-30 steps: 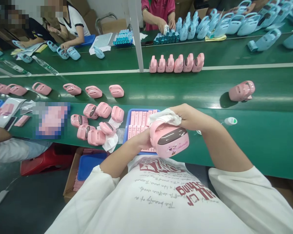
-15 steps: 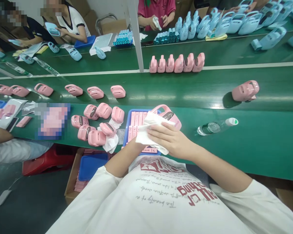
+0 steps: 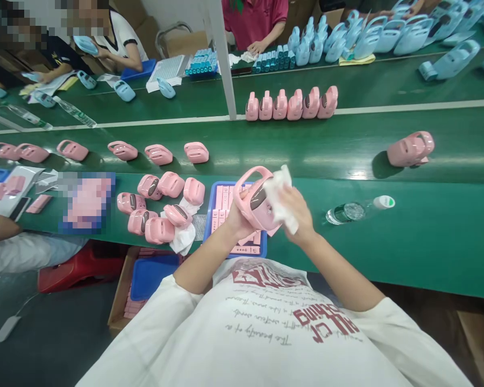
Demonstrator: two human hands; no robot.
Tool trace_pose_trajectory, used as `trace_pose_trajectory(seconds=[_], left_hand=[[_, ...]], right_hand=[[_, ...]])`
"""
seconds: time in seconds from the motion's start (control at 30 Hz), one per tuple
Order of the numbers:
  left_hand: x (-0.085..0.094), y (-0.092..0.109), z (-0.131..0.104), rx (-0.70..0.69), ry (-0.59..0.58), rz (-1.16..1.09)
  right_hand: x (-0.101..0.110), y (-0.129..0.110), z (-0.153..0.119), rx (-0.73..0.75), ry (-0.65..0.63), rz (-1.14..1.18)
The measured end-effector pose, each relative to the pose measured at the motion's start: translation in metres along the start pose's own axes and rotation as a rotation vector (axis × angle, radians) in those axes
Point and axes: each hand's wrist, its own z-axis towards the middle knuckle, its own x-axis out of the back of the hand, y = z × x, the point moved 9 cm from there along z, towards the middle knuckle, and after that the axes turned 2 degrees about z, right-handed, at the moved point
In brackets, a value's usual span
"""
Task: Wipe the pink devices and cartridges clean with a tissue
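My left hand [image 3: 234,219] is wrapped round the lower left of a glossy pink plastic housing [image 3: 256,210] with a loop handle and a dark oval window. The housing is tilted above a blue tray [image 3: 208,216]. My right hand [image 3: 300,214] presses a crumpled white cloth [image 3: 280,200] against the housing's right end; its fingertips are partly hidden by the cloth. Rows of small pink parts [image 3: 226,194] lie in the tray beneath. To the left sits a cluster of similar pink housings [image 3: 159,229], with white wipes [image 3: 183,238] among them.
A water bottle [image 3: 355,212] lies to the right on the green table. Beyond, more pink housings [image 3: 196,152] stand on a green belt [image 3: 306,142], one [image 3: 410,149] at right. Across it, people handle blue housings [image 3: 411,38]. A carton [image 3: 121,295] stands below left.
My right hand and the cloth have moved right and up, uncovering the housing. The housing has turned and shifted left, and my left hand now shows. Across the belt, a co-worker's hands have lowered.
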Motion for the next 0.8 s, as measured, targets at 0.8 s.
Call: trace_pose_trajectory(seconds=[0.8], left_hand=[[0.009, 0.03, -0.009, -0.275, -0.237, 0.225]], right_hand=[[-0.01, 0.084, -0.068, -1.086, 0.358, 0.675]])
